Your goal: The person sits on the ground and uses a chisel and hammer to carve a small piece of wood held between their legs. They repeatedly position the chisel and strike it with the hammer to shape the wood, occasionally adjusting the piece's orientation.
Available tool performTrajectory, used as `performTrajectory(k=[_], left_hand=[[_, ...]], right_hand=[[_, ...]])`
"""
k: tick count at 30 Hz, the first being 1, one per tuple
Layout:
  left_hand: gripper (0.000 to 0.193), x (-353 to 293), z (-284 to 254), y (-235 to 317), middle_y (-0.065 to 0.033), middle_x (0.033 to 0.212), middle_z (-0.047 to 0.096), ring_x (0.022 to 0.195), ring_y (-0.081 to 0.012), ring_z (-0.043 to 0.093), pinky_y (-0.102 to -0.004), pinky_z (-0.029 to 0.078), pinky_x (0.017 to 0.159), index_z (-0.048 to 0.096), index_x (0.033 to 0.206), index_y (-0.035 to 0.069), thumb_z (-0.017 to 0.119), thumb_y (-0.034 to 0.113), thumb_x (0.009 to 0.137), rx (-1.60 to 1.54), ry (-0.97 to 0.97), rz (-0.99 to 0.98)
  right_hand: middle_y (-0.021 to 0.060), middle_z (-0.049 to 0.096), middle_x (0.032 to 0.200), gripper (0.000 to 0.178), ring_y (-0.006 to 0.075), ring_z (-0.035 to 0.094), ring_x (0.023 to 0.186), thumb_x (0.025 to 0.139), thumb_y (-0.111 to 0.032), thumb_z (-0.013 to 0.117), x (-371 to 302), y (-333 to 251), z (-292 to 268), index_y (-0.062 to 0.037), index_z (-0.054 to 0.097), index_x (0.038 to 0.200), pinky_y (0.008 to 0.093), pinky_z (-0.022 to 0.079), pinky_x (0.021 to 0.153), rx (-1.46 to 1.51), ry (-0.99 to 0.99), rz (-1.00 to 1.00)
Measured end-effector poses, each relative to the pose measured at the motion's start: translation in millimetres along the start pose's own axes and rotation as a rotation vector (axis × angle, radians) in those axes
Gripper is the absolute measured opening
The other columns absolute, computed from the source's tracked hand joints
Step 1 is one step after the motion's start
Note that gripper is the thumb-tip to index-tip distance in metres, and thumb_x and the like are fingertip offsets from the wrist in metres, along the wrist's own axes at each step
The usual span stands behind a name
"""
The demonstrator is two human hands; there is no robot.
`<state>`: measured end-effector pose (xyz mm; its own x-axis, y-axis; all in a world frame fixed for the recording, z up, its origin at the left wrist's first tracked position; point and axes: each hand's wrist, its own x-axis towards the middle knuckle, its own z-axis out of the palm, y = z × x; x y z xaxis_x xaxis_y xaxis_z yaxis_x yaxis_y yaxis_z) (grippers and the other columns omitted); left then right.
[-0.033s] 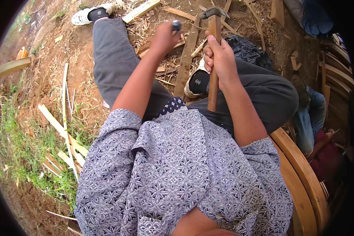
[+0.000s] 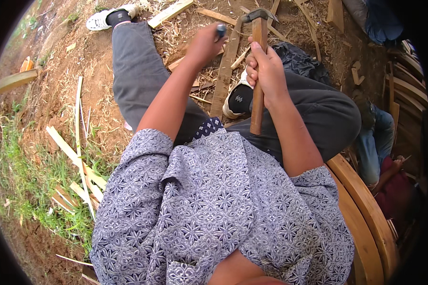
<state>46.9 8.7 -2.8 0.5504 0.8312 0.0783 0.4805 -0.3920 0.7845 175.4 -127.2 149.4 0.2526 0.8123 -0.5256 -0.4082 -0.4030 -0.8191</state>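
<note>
My left hand (image 2: pixel 205 47) is closed around a short dark blue-grey round-ended tool (image 2: pixel 221 31). Only the tool's rounded end shows above the fist, so its kind is hidden. To the right, my right hand (image 2: pixel 270 71) grips a hammer (image 2: pixel 257 107) partway up its wooden handle. The hammer stands roughly upright in the picture, its dark metal head at the top and its handle end reaching down past my wrist. A long narrow board (image 2: pixel 225 71) lies on the ground between my legs, below and between the two hands.
Wood shavings and offcuts (image 2: pixel 171 13) litter the brown soil. A black plastic bag (image 2: pixel 297 59) lies beyond my bent right leg. Curved planks (image 2: pixel 366 209) run along my right side. Another person in jeans (image 2: pixel 378 142) is at the far right. Pale strips (image 2: pixel 76 156) lie on grass at left.
My left hand has shifted slightly to the right with the round-ended tool, closer to the hammer. The right hand and hammer have stayed in place.
</note>
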Motion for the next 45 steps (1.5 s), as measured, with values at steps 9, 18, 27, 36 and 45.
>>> performTrajectory(k=[9,18,27,36,45], left_hand=[[0.024,23.3,9.7,-14.8,-0.0114,0.108,0.076,0.097,-0.0227,0.073,-0.0366,0.057,0.084,0.068,0.119,0.007,0.07,0.017,0.098,-0.019,-0.062,-0.179],[0.025,-37.1,-15.0,-73.8,-0.0095,0.098,0.069,0.087,-0.0158,0.07,-0.0287,0.059,0.071,0.06,0.111,0.002,0.074,0.014,0.096,-0.54,0.432,-0.406],[0.027,-52.9,2.9,-67.0,-0.0114,0.099,0.068,0.084,-0.0166,0.071,-0.0287,0.059,0.068,0.059,0.103,0.0,0.079,0.016,0.094,-0.663,0.677,-0.56],[0.023,-48.1,-29.1,-18.1,-0.0067,0.103,0.073,0.092,-0.0153,0.071,-0.0296,0.056,0.072,0.066,0.11,0.005,0.079,0.008,0.092,-0.303,0.309,-0.104],[0.023,-48.9,-42.9,-0.4,-0.013,0.099,0.07,0.086,-0.0265,0.071,-0.0344,0.058,0.071,0.064,0.108,0.003,0.078,0.008,0.09,-0.043,0.14,-0.01]], right_hand=[[-0.0053,0.047,0.075,0.022,0.003,0.045,0.054,0.106,-0.032,0.058,-3.8,-2.5,-5.4,-0.0116,0.052,0.105,0.0218,0.04,0.047,0.195,0.038,0.032],[-0.0054,0.044,0.078,0.042,0.0021,0.043,0.058,0.107,-0.029,0.059,-11.8,-1.9,5.5,-0.0042,0.049,0.14,0.02,0.038,0.049,0.256,0.047,0.062],[-0.006,0.044,0.076,0.025,0.0023,0.042,0.056,0.106,-0.029,0.06,-8.0,0.4,0.8,-0.0089,0.054,0.119,0.021,0.038,0.048,0.271,0.084,0.059],[-0.0058,0.047,0.075,0.021,0.003,0.045,0.055,0.105,-0.031,0.061,-6.6,0.9,-3.2,-0.0117,0.052,0.104,0.0228,0.04,0.049,0.268,0.06,0.049],[-0.0061,0.048,0.074,0.023,0.0027,0.046,0.054,0.105,-0.031,0.06,-13.5,-3.6,-2.3,-0.0118,0.048,0.1,0.0221,0.039,0.048,0.248,0.023,0.058]])
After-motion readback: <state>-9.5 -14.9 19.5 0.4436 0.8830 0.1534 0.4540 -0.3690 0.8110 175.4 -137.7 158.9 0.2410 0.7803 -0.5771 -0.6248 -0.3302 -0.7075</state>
